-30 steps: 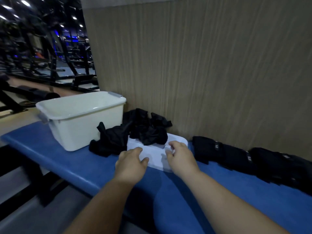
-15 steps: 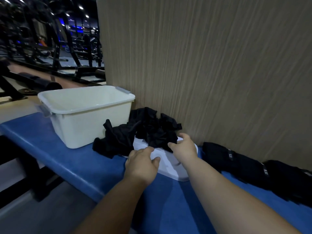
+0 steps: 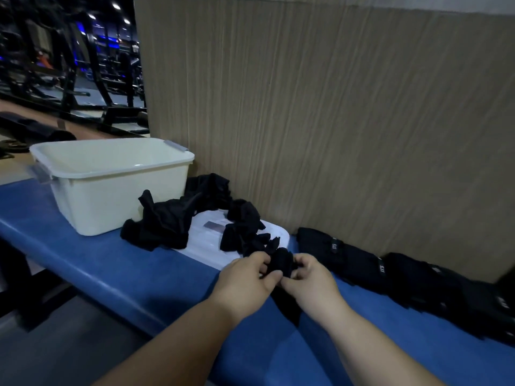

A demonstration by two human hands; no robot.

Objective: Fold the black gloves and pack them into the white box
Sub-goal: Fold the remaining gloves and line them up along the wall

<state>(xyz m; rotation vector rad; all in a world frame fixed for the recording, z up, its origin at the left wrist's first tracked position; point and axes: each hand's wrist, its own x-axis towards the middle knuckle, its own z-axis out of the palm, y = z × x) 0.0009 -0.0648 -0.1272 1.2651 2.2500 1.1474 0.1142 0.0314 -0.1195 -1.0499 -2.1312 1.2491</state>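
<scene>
A white box [image 3: 92, 179] stands open and empty on the blue bench [image 3: 83, 263] at the left. Beside it, a loose heap of black gloves [image 3: 167, 218] lies partly on a flat white lid [image 3: 206, 243]. My left hand [image 3: 245, 282] and my right hand [image 3: 312, 282] meet over the lid's near right corner. Both pinch one black glove [image 3: 280, 260] between them, its cloth bunched above the fingers and hanging down below.
A row of black folded items with small labels [image 3: 362, 263] lies along the wood-grain wall panel [image 3: 334, 121] to the right. The bench's front edge drops to a grey floor. Gym machines [image 3: 69, 65] stand far off at the left.
Both hands left the lid's front edge, reached into the heap and drew one black glove toward me. The heap has spread, baring more of the lid.
</scene>
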